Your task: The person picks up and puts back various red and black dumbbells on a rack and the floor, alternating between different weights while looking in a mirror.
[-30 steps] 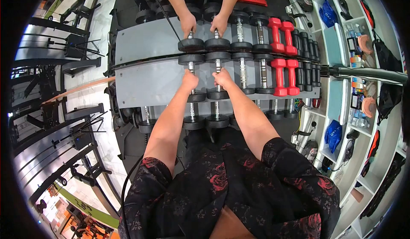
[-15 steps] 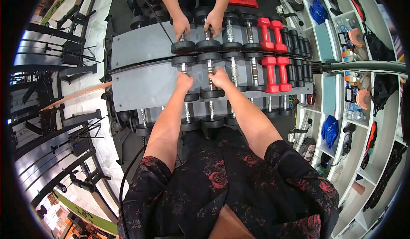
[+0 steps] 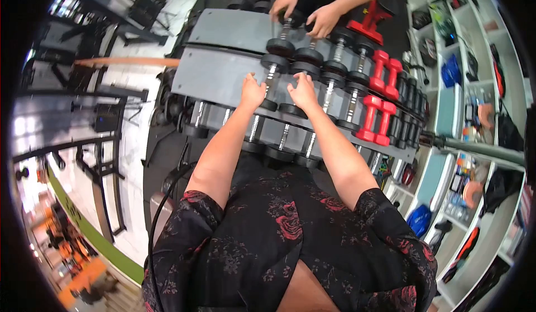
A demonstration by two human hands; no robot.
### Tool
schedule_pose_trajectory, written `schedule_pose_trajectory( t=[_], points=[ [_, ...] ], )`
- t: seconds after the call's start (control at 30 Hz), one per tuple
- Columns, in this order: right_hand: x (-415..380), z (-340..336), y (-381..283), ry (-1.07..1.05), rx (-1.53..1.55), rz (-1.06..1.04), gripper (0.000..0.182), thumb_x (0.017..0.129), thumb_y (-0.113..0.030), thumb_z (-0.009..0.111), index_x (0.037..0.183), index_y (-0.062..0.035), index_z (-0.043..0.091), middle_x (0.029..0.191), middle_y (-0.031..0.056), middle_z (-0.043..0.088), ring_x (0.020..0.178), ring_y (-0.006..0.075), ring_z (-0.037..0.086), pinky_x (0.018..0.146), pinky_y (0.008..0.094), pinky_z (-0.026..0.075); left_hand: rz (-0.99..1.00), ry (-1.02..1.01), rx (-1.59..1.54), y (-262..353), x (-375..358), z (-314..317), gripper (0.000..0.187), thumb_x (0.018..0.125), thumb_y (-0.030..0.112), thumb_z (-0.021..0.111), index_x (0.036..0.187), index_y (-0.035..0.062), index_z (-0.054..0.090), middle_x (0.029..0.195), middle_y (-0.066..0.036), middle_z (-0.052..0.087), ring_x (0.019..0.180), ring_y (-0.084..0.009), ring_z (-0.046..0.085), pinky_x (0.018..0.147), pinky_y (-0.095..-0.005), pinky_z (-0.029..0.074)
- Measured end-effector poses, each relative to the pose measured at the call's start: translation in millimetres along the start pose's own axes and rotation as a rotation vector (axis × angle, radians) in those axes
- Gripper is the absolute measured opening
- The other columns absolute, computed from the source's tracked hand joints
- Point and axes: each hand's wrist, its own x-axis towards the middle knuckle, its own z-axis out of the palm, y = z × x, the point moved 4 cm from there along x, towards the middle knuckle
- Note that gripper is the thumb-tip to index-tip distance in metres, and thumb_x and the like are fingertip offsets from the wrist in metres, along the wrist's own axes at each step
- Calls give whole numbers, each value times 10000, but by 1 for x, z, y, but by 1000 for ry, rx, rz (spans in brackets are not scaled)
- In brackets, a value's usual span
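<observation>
My left hand (image 3: 254, 92) is at the left side of a black-ended dumbbell (image 3: 271, 78) with a chrome handle, fingers loose and apart. Over the neighbouring dumbbell (image 3: 305, 70) my right hand (image 3: 303, 92) hovers or rests lightly, its fingers spread and covering most of that handle. Whether either hand touches metal is hard to tell. Both dumbbells lie side by side on the grey rack shelf (image 3: 223, 75). Along the back, what looks like a mirror (image 3: 234, 26) repeats the dumbbells and both open hands.
More chrome-handled dumbbells (image 3: 329, 95) and red dumbbells (image 3: 368, 119) continue rightward, then small black ones (image 3: 406, 129). A lower tier (image 3: 283, 139) holds several dumbbells. White shelving (image 3: 430, 183) with bags and bottles stands right; gym machines (image 3: 103, 116) stand left.
Both hands were wrapped round the two dumbbell handles; now the fingers have loosened and opened. The view has turned, so the rack slants down to the right.
</observation>
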Motion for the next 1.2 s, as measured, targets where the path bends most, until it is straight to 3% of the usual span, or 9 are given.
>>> schedule_pose_trajectory(
  t=[0.07, 0.37, 0.47, 0.63, 0.7, 0.9, 1.1, 1.2],
  points=[
    [-4, 6, -22, -44, 8, -54, 441, 825, -232, 665, 1204, -69, 510, 1214, 178, 514, 1193, 361, 488, 1011, 438, 421, 13, 90, -28, -10, -11, -22, 492, 836, 162, 614, 1249, -54, 454, 1107, -233, 585, 1074, -345, 564, 951, -414, 445],
    [-36, 58, -116, -235, 42, -273, 419, 832, -244, 682, 1178, -62, 529, 1149, 164, 562, 1115, 320, 553, 957, 419, 452, -187, 355, -84, -96, -74, -135, 455, 839, 182, 600, 1213, -48, 481, 1041, -199, 616, 1025, -336, 589, 915, -412, 460],
    [-56, 97, -149, -307, 27, -357, 430, 845, -260, 679, 1181, -42, 524, 1150, 183, 565, 1086, 321, 573, 938, 410, 466, -234, 436, -69, -139, -113, -169, 461, 842, 174, 604, 1240, -29, 487, 1051, -192, 663, 964, -314, 651, 880, -386, 494],
    [-122, 172, -222, -507, 5, -453, 461, 845, -281, 687, 1176, -5, 522, 1091, 186, 590, 1056, 310, 588, 915, 397, 475, -398, 504, -157, -211, -209, -240, 472, 853, 197, 605, 1246, -31, 477, 1011, -183, 688, 931, -316, 668, 869, -382, 500],
    [-154, 206, -251, -567, -25, -465, 483, 834, -288, 699, 1176, 4, 523, 1073, 177, 604, 1036, 303, 601, 912, 388, 473, -423, 609, -91, -246, -254, -275, 452, 832, 177, 606, 1187, -76, 487, 877, -196, 693, 923, -338, 666, 870, -413, 497],
    [-265, 314, -321, -726, -98, -573, 512, 833, -308, 696, 1189, 16, 523, 1106, 214, 622, 1090, 329, 594, 940, 401, 459, -637, 749, -75, -370, -399, -358, 475, 826, 203, 613, 1198, -63, 484, 927, -198, 697, 966, -353, 654, 891, -418, 493],
    [-382, 414, -366, -916, -200, -696, 516, 834, -316, 693, 1188, 19, 522, 1179, 230, 604, 1139, 348, 574, 971, 401, 449, -852, 881, -121, -446, -532, -378, 465, 827, 197, 609, 1198, -59, 495, 967, -219, 687, 988, -351, 652, 906, -422, 484],
    [-432, 445, -373, -970, -273, -772, 503, 839, -305, 691, 1181, 23, 522, 1082, 203, 634, 1069, 331, 604, 932, 395, 466, -990, 909, -249, -474, -581, -360, 476, 826, 195, 609, 1214, -50, 483, 990, -218, 685, 1011, -354, 645, 928, -417, 473]
  ],
)
